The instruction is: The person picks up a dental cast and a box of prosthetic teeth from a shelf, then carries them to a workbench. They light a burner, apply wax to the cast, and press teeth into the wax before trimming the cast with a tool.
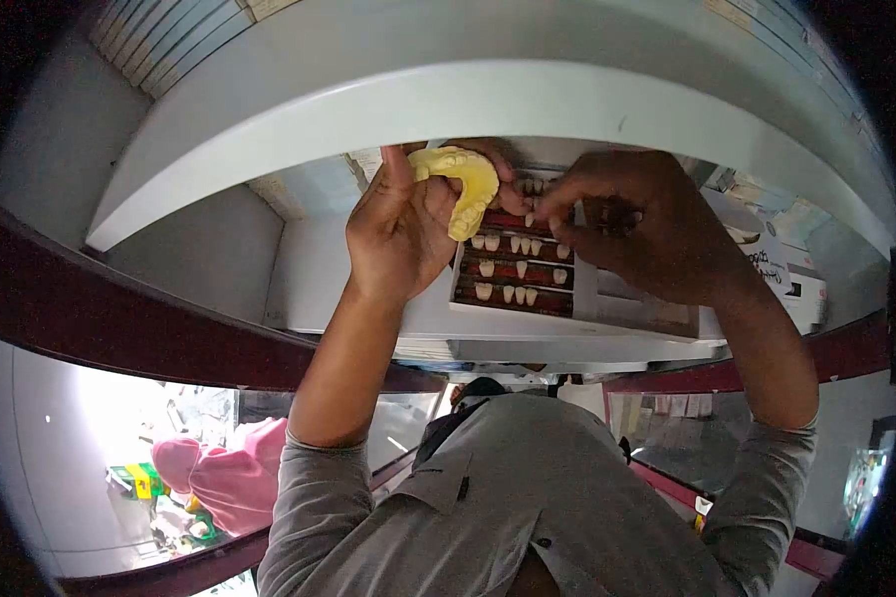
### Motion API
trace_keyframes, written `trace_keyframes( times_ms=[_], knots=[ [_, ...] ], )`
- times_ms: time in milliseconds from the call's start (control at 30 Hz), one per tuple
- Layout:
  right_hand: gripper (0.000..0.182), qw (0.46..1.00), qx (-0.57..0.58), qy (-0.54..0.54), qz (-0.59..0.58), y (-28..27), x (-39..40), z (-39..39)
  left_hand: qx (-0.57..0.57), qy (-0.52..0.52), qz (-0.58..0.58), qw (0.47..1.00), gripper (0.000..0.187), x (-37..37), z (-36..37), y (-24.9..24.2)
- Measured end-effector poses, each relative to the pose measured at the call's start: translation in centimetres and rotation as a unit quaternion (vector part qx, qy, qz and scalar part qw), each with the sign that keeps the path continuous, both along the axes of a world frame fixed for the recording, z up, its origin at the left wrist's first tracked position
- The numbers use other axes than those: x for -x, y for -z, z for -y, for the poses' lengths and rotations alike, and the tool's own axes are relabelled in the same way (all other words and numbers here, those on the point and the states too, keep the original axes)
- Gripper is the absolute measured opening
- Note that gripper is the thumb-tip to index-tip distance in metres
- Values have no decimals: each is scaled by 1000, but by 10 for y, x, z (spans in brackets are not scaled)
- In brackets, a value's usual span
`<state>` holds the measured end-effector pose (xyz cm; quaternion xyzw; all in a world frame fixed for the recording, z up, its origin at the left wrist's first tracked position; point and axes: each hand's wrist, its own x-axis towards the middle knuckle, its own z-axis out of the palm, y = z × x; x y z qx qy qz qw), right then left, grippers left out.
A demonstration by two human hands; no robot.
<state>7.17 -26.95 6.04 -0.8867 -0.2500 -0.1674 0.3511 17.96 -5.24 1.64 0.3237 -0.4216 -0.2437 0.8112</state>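
Risks, judged from present positions:
- Cast, yellow and horseshoe-shaped, sits in the left hand, beside and partly over the far left corner of the box. The hand is partly open, palm up, fingers curled behind the cast, thumb raised. One arm of the cast projects free; a tilt or loose grip could drop and chip it.
- Right hand, palm down over the far part of the box, has its fingers bent and thumb and fingertips drawn nearly together at a small tooth. Cannot tell whether the tooth is gripped or only touched. Being small and probably smooth, it could slip away under a poor pinch.
- Fingers brushing the rows could knock neighbouring teeth out of order.
- Shelf overhangs the far side of the box; knuckles lifted sharply might strike it.

Containers:
- Box: shallow, on the desk. Its left part holds dark red strips in rows, bearing pale teeth, singly and in small groups, with gaps between. Its right part is a flat, pale section. The far rows are partly hidden by the right hand.
- Carton: white, printed, right of the box; contents not visible.
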Motion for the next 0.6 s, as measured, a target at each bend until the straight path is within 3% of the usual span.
trace_keyframes(
  times_ms=[233,400,600],
  knots=[
    [11,996,56,14,-61,-4,8,-4,-18,-27,-3,999,64,-1,0,3],
    [12,995,96,13,34,-1,7,-4,7,-5,0,1000,64,-2,-1,0],
    [10,998,57,21,-12,-1,7,-8,-4,-12,7,1000,64,-1,-2,-1]
  ],
)
